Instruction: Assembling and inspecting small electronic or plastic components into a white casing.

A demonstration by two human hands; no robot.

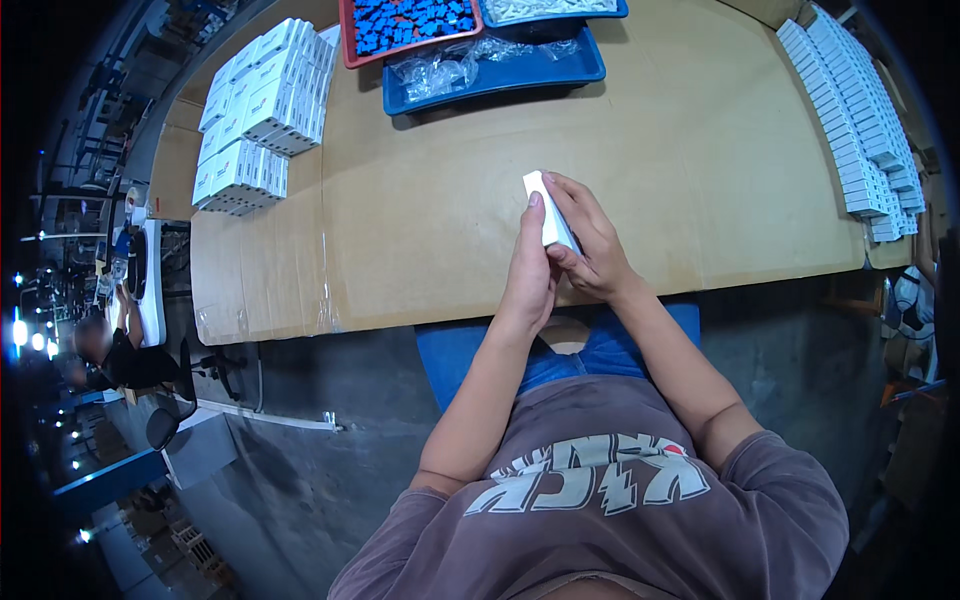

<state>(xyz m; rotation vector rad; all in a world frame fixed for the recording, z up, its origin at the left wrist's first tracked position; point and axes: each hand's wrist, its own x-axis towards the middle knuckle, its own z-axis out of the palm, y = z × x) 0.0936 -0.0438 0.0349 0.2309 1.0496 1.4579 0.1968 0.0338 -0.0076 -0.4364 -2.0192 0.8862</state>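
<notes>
Between my two hands, over the near part of the cardboard-covered table [430,220], is a small white box [551,222]. My left hand [530,268] presses against its left side, the thumb lying along the edge. On the other side my right hand [592,240] wraps round the box, its fingers closed over the far end and its thumb near the close end. The palms hide most of the box's sides, and I cannot tell whether its flaps are closed.
White boxes [262,110] stand stacked at the table's left, with long rows of small boxes [850,125] at the right. Far back are a red tray [348,45] of blue pieces, a blue tray [500,95] with clear plastic bags, and another blue tray [600,14]. A person [140,362] sits at the far left.
</notes>
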